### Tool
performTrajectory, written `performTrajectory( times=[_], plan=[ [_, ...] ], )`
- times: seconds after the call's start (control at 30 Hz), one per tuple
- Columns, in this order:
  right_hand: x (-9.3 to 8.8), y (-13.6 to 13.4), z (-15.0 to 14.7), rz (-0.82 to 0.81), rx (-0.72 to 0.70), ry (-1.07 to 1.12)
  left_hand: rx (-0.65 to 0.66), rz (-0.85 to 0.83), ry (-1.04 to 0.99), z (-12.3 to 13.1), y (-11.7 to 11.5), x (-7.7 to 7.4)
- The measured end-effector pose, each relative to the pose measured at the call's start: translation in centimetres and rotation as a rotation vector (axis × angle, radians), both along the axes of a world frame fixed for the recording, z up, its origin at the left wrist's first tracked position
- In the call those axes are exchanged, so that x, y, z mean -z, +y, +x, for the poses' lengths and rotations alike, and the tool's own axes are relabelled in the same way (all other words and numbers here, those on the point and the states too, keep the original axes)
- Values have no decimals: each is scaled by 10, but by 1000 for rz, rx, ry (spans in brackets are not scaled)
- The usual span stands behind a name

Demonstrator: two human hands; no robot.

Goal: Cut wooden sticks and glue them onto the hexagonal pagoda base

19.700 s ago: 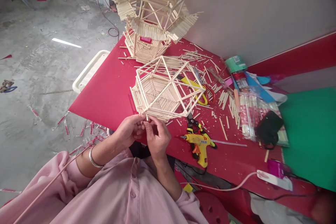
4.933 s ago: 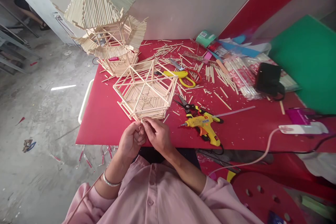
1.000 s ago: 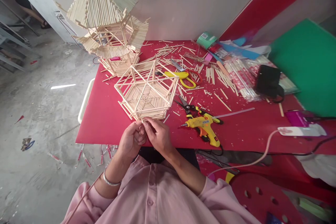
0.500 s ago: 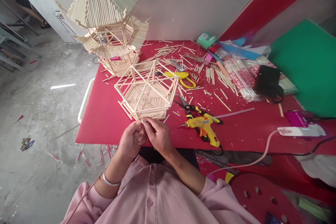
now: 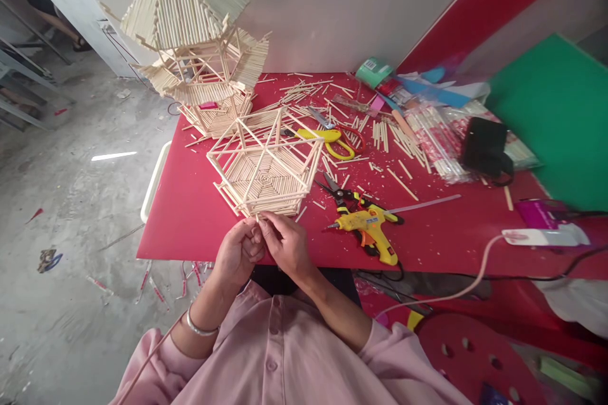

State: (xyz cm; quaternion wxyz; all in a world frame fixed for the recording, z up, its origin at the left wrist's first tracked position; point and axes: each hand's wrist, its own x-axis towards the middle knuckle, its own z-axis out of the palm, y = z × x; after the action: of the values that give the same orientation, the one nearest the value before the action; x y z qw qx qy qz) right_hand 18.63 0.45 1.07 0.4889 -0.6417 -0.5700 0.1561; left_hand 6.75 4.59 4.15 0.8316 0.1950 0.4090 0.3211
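The right hand (image 5: 289, 245) and the left hand (image 5: 240, 252) meet at the near edge of the red table (image 5: 173, 218). The fingers of the right hand are clamped, thumb against forefinger, on a short pale wooden stick (image 5: 258, 218). The stick sits at the fingertips, with one end exposed. The fingers of the left hand are curled inward, with their tips at the left side of the stick; whether they also grip it cannot be told.

An open hexagonal frame of pale wooden sticks, with a patterned stick base (image 5: 265, 178), stands on the table just beyond the fingertips. The hands partly cover its near edge; contact between stick and frame cannot be told.

A yellow glue gun (image 5: 361, 221) lies to the right of the right hand, across a pair of black-and-yellow hand cutters (image 5: 342, 195). Yellow-handled scissors (image 5: 327, 135) lie to the far right of the frame. A pale wooden pagoda model with slatted roofs (image 5: 185, 19) stands at the far left. Loose cut wooden sticks (image 5: 304, 93) lie scattered across the far part of the table.
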Motion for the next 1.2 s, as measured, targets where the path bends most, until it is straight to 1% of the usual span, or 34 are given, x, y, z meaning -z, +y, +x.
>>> performTrajectory(
  times=[0.4,0.7,0.87,0.97,1.2],
  plan=[
    [3,-1,0,-47,-11,21,-3,-11,12,1,-1,-2],
    [3,-1,0,-23,-3,11,-3,-27,27,2,0,-5],
    [5,-1,0,-12,-1,9,8,-17,17,2,0,-4],
    [4,-1,0,-25,-2,16,-10,-9,6,2,0,-3],
    [3,-1,0,-22,-12,14,-17,-39,-8,2,0,-2]
  ],
)
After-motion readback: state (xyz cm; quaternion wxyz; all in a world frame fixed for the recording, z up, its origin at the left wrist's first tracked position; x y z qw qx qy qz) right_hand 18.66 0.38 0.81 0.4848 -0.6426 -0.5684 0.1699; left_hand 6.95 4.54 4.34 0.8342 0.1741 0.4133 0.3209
